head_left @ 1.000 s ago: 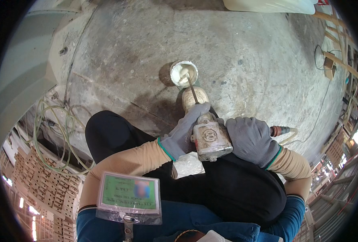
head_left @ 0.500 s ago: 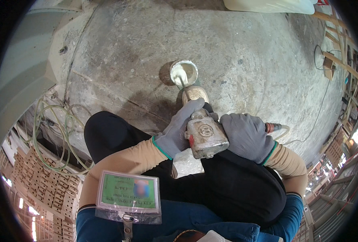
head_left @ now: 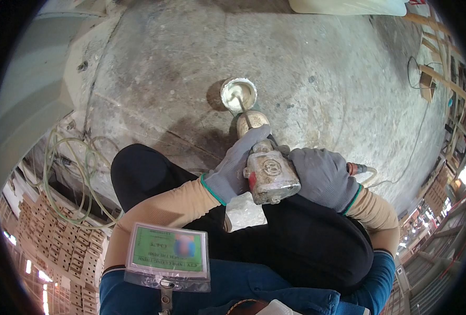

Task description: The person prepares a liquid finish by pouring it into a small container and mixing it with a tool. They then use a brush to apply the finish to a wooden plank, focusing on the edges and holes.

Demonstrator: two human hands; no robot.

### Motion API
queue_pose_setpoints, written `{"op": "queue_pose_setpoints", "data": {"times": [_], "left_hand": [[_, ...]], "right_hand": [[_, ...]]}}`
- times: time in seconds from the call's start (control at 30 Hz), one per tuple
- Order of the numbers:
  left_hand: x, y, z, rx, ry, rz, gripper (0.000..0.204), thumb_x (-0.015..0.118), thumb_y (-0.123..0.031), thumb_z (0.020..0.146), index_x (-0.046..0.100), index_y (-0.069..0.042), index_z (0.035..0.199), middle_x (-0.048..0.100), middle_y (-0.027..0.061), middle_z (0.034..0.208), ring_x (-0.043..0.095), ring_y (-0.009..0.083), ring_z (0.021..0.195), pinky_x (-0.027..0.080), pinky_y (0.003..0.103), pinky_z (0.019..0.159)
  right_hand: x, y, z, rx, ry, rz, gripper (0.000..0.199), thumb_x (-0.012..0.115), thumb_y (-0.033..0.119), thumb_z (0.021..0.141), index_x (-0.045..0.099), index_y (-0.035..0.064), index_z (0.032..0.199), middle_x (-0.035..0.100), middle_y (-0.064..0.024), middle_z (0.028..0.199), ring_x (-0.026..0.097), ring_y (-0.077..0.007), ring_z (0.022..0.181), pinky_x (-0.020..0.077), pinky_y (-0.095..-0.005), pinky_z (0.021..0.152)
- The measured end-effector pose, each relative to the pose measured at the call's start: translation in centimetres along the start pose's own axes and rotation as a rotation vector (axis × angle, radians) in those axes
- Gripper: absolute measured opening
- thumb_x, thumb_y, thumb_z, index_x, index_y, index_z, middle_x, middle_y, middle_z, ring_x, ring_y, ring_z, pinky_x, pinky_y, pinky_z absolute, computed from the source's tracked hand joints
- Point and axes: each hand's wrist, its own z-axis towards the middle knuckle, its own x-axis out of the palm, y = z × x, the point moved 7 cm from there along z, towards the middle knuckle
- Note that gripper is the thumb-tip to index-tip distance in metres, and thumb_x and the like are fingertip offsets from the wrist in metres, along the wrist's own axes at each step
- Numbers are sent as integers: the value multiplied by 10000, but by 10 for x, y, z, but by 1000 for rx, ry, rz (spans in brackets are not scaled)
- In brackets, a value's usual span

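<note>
Bucket [head_left: 238, 93] of white paste holds the mixer [head_left: 270, 176] shaft.

Gloved hands [head_left: 280, 176] around drill mixer [head_left: 269, 173]

Construction site: rough concrete floor [head_left: 317, 68], stacked bricks [head_left: 59, 247], timber formwork [head_left: 443, 58].

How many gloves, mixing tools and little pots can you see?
Grey gloves: 2, on the left hand and the right hand
Power mixer: 1
Small pot of white paste: 1
Total: 4
</note>
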Motion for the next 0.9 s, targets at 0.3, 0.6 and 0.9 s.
{"op": "queue_pose_setpoints", "data": {"times": [0.3, 0.6, 0.9], "left_hand": [[3, 3, -8, 59, 64, -54, 284, 640, -340, 840, 555, -86, 936, 590, 104, 899, 618, 215, 854, 537, 410, 785], [-4, 6, -8, 235, -31, 74, 319, 630, -338, 857, 524, -100, 1040, 572, 65, 893, 614, 200, 865, 530, 378, 794], [-2, 9, -6, 127, 18, 14, 272, 609, -325, 877, 525, -111, 1023, 579, 58, 896, 613, 190, 859, 528, 369, 789]], "right_hand": [[10, -3, -2, 43, 45, 131, 277, 589, 320, 736, 563, 52, 800, 575, -91, 595, 600, -245, 520, 442, -346, 455], [18, -13, -13, 110, 122, 177, 274, 593, 320, 731, 541, 54, 771, 581, -124, 627, 613, -279, 571, 472, -388, 504], [17, -14, -13, 114, 162, 207, 282, 585, 327, 753, 541, 51, 795, 581, -124, 627, 618, -281, 580, 475, -388, 504]]}}
